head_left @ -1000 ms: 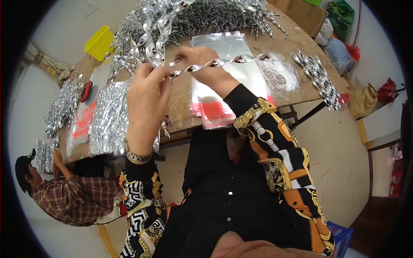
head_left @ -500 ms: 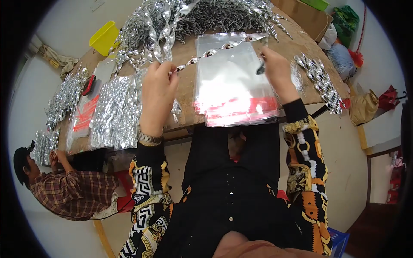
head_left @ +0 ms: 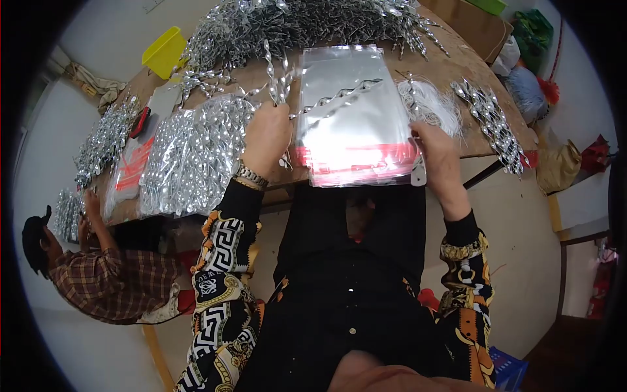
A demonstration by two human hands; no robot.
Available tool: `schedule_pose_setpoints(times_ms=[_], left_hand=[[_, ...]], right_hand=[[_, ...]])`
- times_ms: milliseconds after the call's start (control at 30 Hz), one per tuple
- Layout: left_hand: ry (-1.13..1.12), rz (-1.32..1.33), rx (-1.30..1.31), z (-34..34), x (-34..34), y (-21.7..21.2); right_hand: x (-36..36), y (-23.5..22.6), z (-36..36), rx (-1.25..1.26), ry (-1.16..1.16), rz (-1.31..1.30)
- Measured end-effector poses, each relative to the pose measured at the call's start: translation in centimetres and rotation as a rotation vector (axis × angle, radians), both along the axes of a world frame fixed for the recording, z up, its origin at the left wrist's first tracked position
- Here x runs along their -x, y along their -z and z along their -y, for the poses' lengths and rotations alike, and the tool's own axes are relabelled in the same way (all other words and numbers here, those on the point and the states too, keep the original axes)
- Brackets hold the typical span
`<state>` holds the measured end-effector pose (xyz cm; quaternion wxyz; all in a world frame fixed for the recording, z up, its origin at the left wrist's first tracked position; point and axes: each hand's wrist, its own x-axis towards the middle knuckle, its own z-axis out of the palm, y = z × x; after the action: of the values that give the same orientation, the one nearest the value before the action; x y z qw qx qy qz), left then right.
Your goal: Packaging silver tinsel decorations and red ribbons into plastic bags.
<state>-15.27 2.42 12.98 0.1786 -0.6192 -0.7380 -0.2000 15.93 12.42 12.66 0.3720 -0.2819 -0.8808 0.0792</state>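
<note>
My left hand (head_left: 268, 134) is closed round several twisted silver strips (head_left: 279, 81), which stick up past the knuckles. One more twisted silver strip (head_left: 339, 98) runs from beside that hand across a stack of clear plastic bags (head_left: 356, 134) with red-banded ends. My right hand (head_left: 439, 153) is at the stack's right edge, fingers closed on a small shiny silver piece (head_left: 418, 171) that hangs below them; its exact kind is unclear. A coil of white thread (head_left: 431, 108) lies just beyond my right hand.
A big heap of silver tinsel (head_left: 294, 32) covers the table's far side. Bagged silver strips (head_left: 189, 157) lie left, loose ones (head_left: 493, 124) right. A yellow bin (head_left: 162, 53) stands far left. A co-worker in a plaid shirt (head_left: 117, 281) sits at the left edge.
My left hand has moved right. My right hand has come down toward the near end of the bags, away from the strip's far end, uncovering the thread coil. The strip has dropped lower over the bags.
</note>
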Motion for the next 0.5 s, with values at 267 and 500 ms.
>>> schedule_pose_setpoints(times_ms=[267, 500], left_hand=[[0.059, -0.056, 0.172, 0.8, -0.1, 1.2], [0.010, -0.002, 0.206, 4.4, -3.2, -2.6]], right_hand=[[1.1, 0.4, 2.4, 0.012, -0.116, 0.024], [1.1, -0.3, 3.6, 0.028, -0.142, 0.001]])
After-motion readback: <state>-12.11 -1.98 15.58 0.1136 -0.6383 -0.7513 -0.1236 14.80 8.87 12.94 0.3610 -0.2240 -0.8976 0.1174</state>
